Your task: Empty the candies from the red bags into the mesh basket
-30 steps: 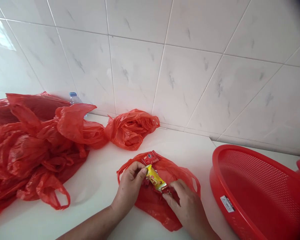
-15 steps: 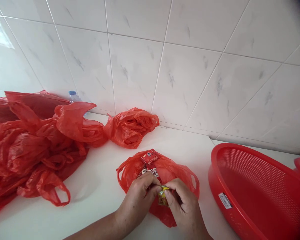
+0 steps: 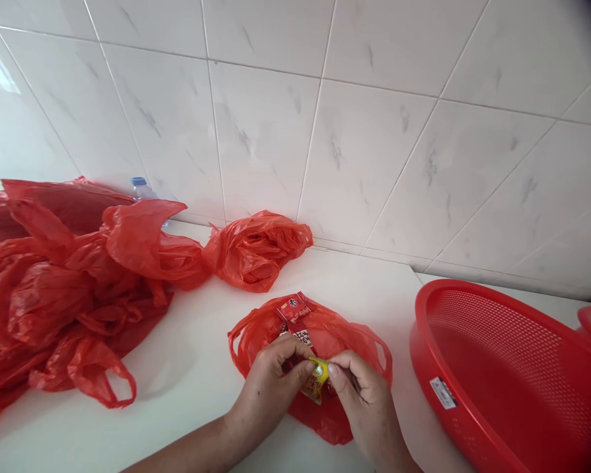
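Between my two hands is a small yellow snack packet, gripped near its top edge. My left hand pinches its left side with thumb and forefinger. On the other side, my right hand pinches the right corner the same way. Beneath them a red plastic bag lies spread on the white table, its handles out to both sides. A small red snack packet rests on the bag's far part, and a red packet with black-and-white print shows just beyond my left fingers, partly hidden.
A heap of red plastic bags covers the left of the white table. Another crumpled red bag sits by the tiled wall, near a blue-capped bottle. To the right stands a large red perforated basket, with another red rim beyond it.
The yellow packet has turned and its top is spread flatter between my fingers, showing more of its face. My hands stay in nearly the same place; the view has shifted slightly.
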A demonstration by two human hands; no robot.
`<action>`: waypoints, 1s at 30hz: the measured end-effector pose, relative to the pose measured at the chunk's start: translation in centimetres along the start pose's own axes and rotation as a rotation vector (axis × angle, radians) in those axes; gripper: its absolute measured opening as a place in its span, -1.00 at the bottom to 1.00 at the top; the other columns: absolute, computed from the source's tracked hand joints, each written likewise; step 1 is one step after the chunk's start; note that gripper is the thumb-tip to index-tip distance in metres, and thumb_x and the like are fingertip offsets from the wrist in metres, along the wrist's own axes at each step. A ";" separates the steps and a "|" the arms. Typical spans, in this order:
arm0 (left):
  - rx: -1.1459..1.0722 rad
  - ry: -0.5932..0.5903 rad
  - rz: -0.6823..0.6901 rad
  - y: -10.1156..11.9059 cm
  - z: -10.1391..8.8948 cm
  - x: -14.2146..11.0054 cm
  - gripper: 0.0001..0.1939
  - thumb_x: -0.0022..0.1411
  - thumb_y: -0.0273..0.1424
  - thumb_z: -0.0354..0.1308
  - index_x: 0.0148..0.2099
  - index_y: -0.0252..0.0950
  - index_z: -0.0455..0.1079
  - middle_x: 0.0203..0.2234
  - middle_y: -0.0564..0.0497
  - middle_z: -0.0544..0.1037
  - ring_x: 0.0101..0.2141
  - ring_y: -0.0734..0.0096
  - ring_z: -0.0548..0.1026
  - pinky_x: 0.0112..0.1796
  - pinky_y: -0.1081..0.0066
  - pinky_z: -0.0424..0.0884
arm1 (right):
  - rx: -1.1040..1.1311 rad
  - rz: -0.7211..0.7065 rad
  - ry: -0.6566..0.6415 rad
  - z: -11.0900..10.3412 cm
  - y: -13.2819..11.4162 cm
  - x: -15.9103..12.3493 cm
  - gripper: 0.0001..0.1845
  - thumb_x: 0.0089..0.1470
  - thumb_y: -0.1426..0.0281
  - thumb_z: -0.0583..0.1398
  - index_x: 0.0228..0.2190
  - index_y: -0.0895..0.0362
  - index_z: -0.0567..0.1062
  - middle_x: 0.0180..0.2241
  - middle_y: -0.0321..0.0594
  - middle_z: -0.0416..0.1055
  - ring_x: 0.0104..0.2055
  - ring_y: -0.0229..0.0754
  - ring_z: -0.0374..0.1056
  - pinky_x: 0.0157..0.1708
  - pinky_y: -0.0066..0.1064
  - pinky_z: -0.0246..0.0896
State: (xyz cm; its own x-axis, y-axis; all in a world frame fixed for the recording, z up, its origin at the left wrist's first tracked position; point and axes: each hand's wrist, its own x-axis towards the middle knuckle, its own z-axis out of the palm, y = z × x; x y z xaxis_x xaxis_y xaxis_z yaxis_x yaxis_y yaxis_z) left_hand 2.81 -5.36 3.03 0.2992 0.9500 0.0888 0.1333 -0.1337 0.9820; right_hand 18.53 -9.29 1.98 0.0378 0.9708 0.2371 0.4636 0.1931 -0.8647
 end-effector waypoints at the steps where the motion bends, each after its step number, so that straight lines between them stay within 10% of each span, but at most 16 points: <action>1: -0.006 0.000 -0.003 0.0 0.0 0.0 -0.91 0.09 -0.49 0.12 -0.44 -0.28 0.41 -0.49 0.04 0.45 -0.43 0.42 0.39 -0.39 0.47 0.30 | -0.009 -0.015 0.000 0.0 0.0 0.0 -0.68 0.17 0.20 0.03 -0.47 0.12 0.40 -0.56 -0.30 0.30 -0.54 -0.29 0.21 -0.54 -0.51 0.17; 13: 0.069 -0.043 0.103 -0.9 0.1 -0.4 -0.89 0.12 -0.53 0.12 -0.41 -0.26 0.41 -0.46 0.06 0.47 -0.42 0.44 0.41 -0.37 0.49 0.31 | -0.009 -0.137 0.034 -0.2 0.6 0.0 -0.80 0.16 0.30 0.07 -0.40 0.08 0.45 -0.47 -0.26 0.40 -0.46 -0.25 0.33 -0.45 -0.49 0.29; 24: 0.195 0.125 0.204 -1.5 -1.7 1.2 -0.89 0.20 -0.48 0.04 -0.29 -0.20 0.39 -0.37 0.04 0.48 -0.33 0.36 0.43 -0.29 0.41 0.34 | 0.114 0.219 0.395 -2.0 1.7 1.3 -0.65 0.06 0.09 0.14 -0.41 0.13 0.43 -0.67 -0.37 0.24 -0.67 -0.30 0.14 -0.71 -0.51 0.09; 30: 0.223 0.199 0.205 -1.5 -2.6 1.8 -0.88 0.20 -0.46 0.02 -0.28 -0.19 0.37 -0.31 0.07 0.47 -0.29 0.39 0.43 -0.24 0.41 0.33 | -0.033 0.163 0.191 -1.8 2.4 1.4 -0.66 0.07 0.09 0.12 -0.39 0.12 0.46 -0.51 -0.26 0.39 -0.56 -0.24 0.27 -0.55 -0.44 0.26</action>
State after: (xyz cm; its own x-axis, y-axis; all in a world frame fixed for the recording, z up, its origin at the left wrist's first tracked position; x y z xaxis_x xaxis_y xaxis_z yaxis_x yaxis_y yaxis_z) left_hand 0.75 -2.69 2.16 0.1544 0.9305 0.3320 0.2991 -0.3643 0.8819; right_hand 21.30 -7.72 0.99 0.2796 0.9434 0.1782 0.4666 0.0287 -0.8840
